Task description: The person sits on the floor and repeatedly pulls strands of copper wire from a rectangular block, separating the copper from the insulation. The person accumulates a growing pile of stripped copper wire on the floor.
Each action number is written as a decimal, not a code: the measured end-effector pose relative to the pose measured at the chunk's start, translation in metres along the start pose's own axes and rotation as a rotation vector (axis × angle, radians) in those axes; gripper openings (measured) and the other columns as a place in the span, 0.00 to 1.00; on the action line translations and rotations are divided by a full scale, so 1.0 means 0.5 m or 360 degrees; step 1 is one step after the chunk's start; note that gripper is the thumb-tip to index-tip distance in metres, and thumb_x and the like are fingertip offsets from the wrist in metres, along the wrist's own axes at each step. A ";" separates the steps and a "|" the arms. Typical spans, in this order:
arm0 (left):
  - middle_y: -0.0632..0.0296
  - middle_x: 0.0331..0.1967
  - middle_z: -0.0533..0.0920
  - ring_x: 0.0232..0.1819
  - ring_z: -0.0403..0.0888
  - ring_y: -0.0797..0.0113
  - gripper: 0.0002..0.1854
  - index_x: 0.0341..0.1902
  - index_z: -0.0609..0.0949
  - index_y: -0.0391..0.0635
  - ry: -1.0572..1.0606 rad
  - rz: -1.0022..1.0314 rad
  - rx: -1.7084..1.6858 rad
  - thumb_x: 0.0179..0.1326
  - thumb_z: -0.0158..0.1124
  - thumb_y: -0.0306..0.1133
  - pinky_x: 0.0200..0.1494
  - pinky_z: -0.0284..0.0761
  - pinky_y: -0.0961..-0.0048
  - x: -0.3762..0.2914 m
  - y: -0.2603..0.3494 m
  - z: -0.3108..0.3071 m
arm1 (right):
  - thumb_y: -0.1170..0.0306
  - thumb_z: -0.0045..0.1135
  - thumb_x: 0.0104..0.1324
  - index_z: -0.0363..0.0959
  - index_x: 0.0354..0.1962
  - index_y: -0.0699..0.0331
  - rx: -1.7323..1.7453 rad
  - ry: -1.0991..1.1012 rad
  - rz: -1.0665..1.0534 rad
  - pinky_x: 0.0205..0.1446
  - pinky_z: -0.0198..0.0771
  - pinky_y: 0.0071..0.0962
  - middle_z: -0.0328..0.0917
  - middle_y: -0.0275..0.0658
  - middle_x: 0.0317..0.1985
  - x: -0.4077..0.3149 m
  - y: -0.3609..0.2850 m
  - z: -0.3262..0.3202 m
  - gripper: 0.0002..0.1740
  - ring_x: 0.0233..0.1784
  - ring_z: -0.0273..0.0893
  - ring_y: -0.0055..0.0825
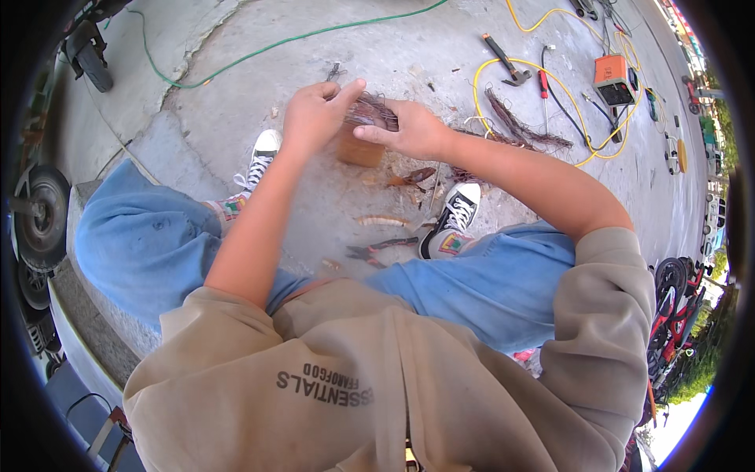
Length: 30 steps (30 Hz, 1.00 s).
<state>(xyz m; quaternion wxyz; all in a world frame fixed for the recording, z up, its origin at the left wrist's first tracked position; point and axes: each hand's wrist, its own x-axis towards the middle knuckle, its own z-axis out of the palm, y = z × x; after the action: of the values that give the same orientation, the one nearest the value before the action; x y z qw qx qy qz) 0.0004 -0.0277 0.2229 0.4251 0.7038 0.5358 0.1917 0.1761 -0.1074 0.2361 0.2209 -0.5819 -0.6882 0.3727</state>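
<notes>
Both hands hold a bundle of thin reddish-brown wire [377, 109], its loose ends sticking out. My left hand [312, 115] grips the bundle's left end, thumb raised along it. Around the right end curls my right hand [410, 130], thumb pointing left. Just beneath them on the concrete floor stands a brown block [361, 150], partly hidden by the hands; its material is hard to tell. More wire bundles [519, 127] lie to the right. Between my feet are pliers [380, 251] with red-and-black handles and a pale ridged strip [382, 220].
A claw hammer [507, 62], a red-handled screwdriver [544, 91] and a yellow cable [566, 82] lie at the upper right, beside an orange box-shaped device [613, 79]. A green hose [283, 38] crosses the floor. Brown scraps [413, 177] lie by my right shoe [457, 212].
</notes>
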 end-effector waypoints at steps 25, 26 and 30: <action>0.55 0.47 0.82 0.47 0.80 0.62 0.18 0.56 0.77 0.40 -0.0480 -0.0915 -0.0964 0.72 0.46 0.36 0.46 0.76 0.66 0.113 -0.321 0.192 | 0.49 0.43 0.73 0.76 0.38 0.67 0.0879 -0.0181 0.1196 0.37 0.75 0.34 0.71 0.38 0.25 -0.091 0.337 0.115 0.27 0.23 0.69 0.26; 0.56 0.50 0.81 0.48 0.80 0.66 0.18 0.60 0.74 0.39 -0.0522 -0.0923 -0.0957 0.73 0.45 0.34 0.48 0.76 0.69 0.110 -0.311 0.183 | 0.49 0.43 0.73 0.77 0.40 0.67 0.0743 -0.0218 0.1133 0.39 0.75 0.34 0.74 0.41 0.27 -0.069 0.326 0.109 0.27 0.25 0.72 0.29; 0.56 0.48 0.82 0.48 0.80 0.64 0.17 0.58 0.75 0.39 -0.0586 -0.1066 -0.1402 0.72 0.49 0.36 0.47 0.78 0.67 0.108 -0.280 0.174 | 0.54 0.47 0.71 0.72 0.54 0.65 0.0022 -0.0263 0.0305 0.50 0.72 0.37 0.80 0.50 0.40 0.025 0.378 0.156 0.25 0.45 0.78 0.43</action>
<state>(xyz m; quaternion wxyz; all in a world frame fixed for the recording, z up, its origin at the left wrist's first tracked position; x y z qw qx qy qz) 0.0000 -0.0034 0.0510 0.8013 0.2746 0.5163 0.1263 0.2362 -0.1068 0.0402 0.1310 -0.6108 -0.6427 0.4435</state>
